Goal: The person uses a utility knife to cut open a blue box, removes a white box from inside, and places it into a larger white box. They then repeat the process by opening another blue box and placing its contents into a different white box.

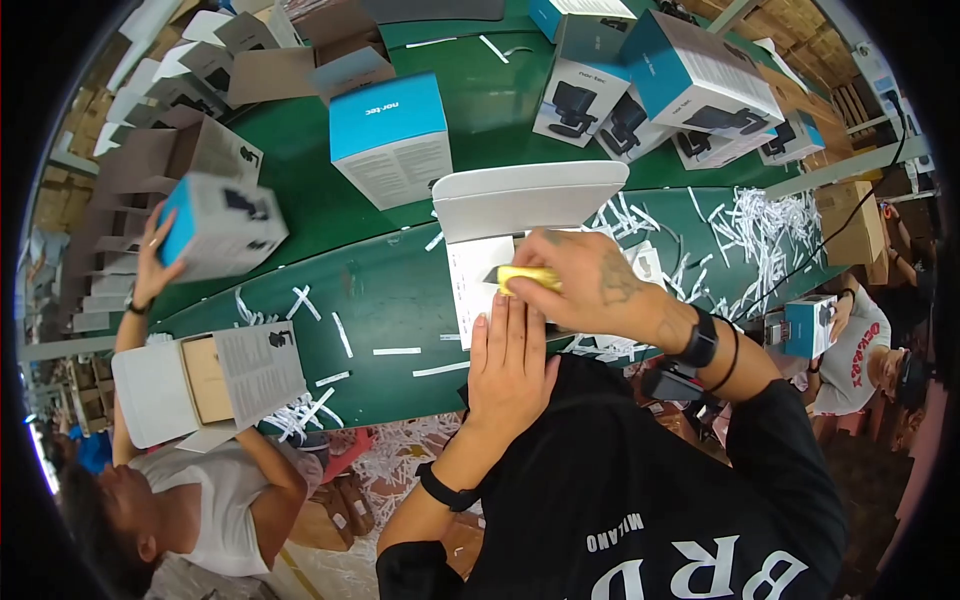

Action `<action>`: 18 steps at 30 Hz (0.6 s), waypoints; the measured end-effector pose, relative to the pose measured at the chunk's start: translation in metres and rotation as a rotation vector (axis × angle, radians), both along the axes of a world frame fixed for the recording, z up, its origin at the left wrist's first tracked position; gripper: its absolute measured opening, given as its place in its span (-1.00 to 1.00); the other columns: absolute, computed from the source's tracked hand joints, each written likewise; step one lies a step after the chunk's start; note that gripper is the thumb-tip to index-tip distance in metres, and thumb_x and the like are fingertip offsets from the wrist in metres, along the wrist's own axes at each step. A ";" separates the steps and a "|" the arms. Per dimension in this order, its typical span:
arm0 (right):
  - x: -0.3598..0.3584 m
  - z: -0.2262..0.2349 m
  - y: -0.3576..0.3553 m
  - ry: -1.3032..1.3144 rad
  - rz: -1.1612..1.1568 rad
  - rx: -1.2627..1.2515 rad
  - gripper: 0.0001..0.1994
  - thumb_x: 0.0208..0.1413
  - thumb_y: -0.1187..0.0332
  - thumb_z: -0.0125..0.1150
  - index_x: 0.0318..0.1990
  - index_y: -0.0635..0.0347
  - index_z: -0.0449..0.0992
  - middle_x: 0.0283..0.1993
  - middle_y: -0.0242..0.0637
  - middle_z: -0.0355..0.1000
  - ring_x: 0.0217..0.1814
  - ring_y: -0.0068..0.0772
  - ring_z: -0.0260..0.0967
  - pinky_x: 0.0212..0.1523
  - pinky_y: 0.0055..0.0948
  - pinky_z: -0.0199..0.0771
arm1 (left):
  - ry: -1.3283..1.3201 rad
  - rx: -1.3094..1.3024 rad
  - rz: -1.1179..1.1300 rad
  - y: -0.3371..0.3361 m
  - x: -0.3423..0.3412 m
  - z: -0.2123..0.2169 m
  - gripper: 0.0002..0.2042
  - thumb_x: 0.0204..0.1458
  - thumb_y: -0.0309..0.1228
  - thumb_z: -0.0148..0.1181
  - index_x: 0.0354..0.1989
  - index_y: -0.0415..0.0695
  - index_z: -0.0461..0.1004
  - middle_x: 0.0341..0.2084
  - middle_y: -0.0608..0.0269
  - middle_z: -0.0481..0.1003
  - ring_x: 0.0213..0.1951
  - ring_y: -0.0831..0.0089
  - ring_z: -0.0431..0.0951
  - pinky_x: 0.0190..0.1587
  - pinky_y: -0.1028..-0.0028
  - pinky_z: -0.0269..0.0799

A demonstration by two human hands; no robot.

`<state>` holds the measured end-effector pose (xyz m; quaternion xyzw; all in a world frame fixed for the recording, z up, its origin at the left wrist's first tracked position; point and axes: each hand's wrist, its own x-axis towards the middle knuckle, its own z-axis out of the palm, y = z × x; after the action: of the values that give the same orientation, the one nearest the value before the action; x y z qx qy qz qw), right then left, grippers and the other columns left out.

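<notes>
A white carton (468,300) is set at the near side of the green worktop (375,285), directly before the wearer's body, with its broad flap (530,195) raised at the far side. A yellow cutter (528,276) is gripped in the right hand (565,275), the fingers being curled around its handle and the thumb laid along it, and its dark tip is pointed leftward over the carton. The left hand (512,365) is laid palm down on the near part of the carton, its fingers stretched forward and held close together, the fingertips just beside the cutter. Whether the carton is touched by the blade cannot be told for sure, since the contact is partly covered by the right hand. Beyond the flap, to the left, a blue-topped box (390,140) is stood on the worktop, and at the upper right more blue and white boxes (695,80) are piled. Shredded white paper (765,240) is heaped on the right, and loose strips are scattered on the left. A blurred box (228,228) is held up at the left by a co-worker's hand (153,255), above an open box (262,370) placed near the worktop's edge.
</notes>
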<state>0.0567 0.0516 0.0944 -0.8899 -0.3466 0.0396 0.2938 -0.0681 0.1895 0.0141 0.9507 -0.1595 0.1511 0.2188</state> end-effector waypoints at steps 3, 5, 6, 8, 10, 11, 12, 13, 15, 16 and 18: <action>0.014 -0.007 0.017 0.030 0.070 0.027 -0.80 0.16 0.27 0.26 -0.25 0.22 0.51 -0.35 -0.10 0.58 -0.33 -0.03 0.58 -0.25 -0.18 0.54 | -0.030 -0.033 0.034 -0.001 0.000 -0.006 -0.34 0.02 -0.26 0.29 0.27 -0.39 0.32 0.32 -0.19 0.28 0.40 -0.04 0.22 0.40 0.05 0.08; 0.019 -0.007 0.022 0.089 0.085 -0.049 -0.79 0.16 0.26 0.25 -0.25 0.24 0.51 -0.38 -0.07 0.58 -0.32 -0.02 0.58 -0.23 -0.17 0.54 | -0.061 -0.059 0.042 -0.001 0.003 -0.010 -0.42 0.03 -0.31 0.26 0.22 -0.38 0.38 0.29 -0.15 0.33 0.37 -0.01 0.27 0.38 0.08 0.12; 0.021 -0.007 0.023 0.118 0.092 -0.089 -0.78 0.17 0.25 0.25 -0.26 0.25 0.50 -0.39 -0.06 0.57 -0.32 -0.01 0.58 -0.23 -0.17 0.54 | -0.077 -0.073 0.045 -0.002 0.004 -0.011 -0.46 0.04 -0.33 0.24 0.19 -0.38 0.41 0.28 -0.13 0.36 0.36 0.01 0.30 0.37 0.09 0.15; 0.022 -0.007 0.025 0.165 0.100 -0.089 -0.78 0.16 0.26 0.25 -0.26 0.26 0.50 -0.39 -0.06 0.57 -0.32 -0.02 0.58 -0.23 -0.18 0.54 | -0.103 -0.089 0.073 -0.004 0.004 -0.012 -0.49 0.04 -0.36 0.23 0.16 -0.37 0.44 0.25 -0.12 0.39 0.34 0.02 0.33 0.36 0.11 0.16; 0.023 -0.008 0.027 0.256 0.088 -0.075 -0.78 0.16 0.28 0.26 -0.26 0.28 0.50 -0.41 -0.05 0.57 -0.32 -0.04 0.58 -0.23 -0.21 0.54 | -0.157 -0.109 0.099 -0.005 0.004 -0.012 -0.56 0.03 -0.41 0.21 0.10 -0.36 0.50 0.19 -0.09 0.46 0.29 0.05 0.40 0.34 0.14 0.20; 0.022 -0.009 0.028 0.258 0.092 -0.079 -0.78 0.16 0.28 0.26 -0.26 0.28 0.50 -0.41 -0.05 0.57 -0.32 -0.04 0.58 -0.23 -0.21 0.54 | -0.155 -0.112 0.103 -0.005 0.004 -0.014 -0.56 0.03 -0.41 0.21 0.10 -0.36 0.50 0.19 -0.09 0.46 0.29 0.05 0.40 0.34 0.14 0.20; 0.022 -0.010 0.029 0.294 0.074 -0.059 -0.78 0.16 0.29 0.27 -0.26 0.29 0.50 -0.41 -0.06 0.57 -0.32 -0.04 0.58 -0.24 -0.22 0.54 | -0.178 -0.110 0.111 -0.005 0.005 -0.017 -0.57 0.02 -0.42 0.20 0.07 -0.36 0.52 0.17 -0.08 0.48 0.28 0.06 0.42 0.32 0.14 0.21; 0.021 -0.011 0.031 0.331 0.056 -0.038 -0.79 0.15 0.29 0.27 -0.26 0.29 0.50 -0.41 -0.06 0.57 -0.33 -0.05 0.58 -0.25 -0.23 0.55 | -0.200 -0.106 0.118 -0.006 0.005 -0.020 -0.59 0.01 -0.43 0.20 0.05 -0.35 0.53 0.15 -0.07 0.50 0.26 0.07 0.44 0.31 0.15 0.22; 0.021 -0.013 0.031 0.367 0.024 -0.018 -0.79 0.15 0.30 0.28 -0.27 0.30 0.49 -0.41 -0.06 0.57 -0.33 -0.05 0.58 -0.25 -0.25 0.55 | -0.222 -0.108 0.114 -0.007 0.007 -0.024 -0.60 0.00 -0.44 0.19 0.03 -0.35 0.55 0.13 -0.06 0.51 0.24 0.08 0.46 0.30 0.16 0.23; 0.022 -0.016 0.032 0.374 0.030 0.007 -0.80 0.15 0.31 0.28 -0.27 0.30 0.49 -0.41 -0.07 0.56 -0.34 -0.07 0.58 -0.27 -0.25 0.54 | -0.232 -0.122 0.113 -0.007 0.008 -0.026 -0.62 -0.02 -0.45 0.19 0.00 -0.35 0.56 0.11 -0.05 0.53 0.23 0.08 0.48 0.29 0.16 0.24; 0.022 -0.022 0.032 0.387 0.038 0.058 -0.81 0.15 0.33 0.28 -0.27 0.30 0.49 -0.43 -0.09 0.55 -0.35 -0.10 0.58 -0.30 -0.27 0.54 | -0.253 -0.148 0.107 -0.006 0.009 -0.030 -0.64 -0.04 -0.46 0.19 -0.05 -0.34 0.59 0.06 -0.02 0.56 0.19 0.10 0.51 0.27 0.18 0.25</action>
<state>0.0786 0.0840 0.0719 -0.8501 -0.3015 0.2054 0.3798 -0.0593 0.1835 -0.0158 0.9125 -0.1232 0.2923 0.2582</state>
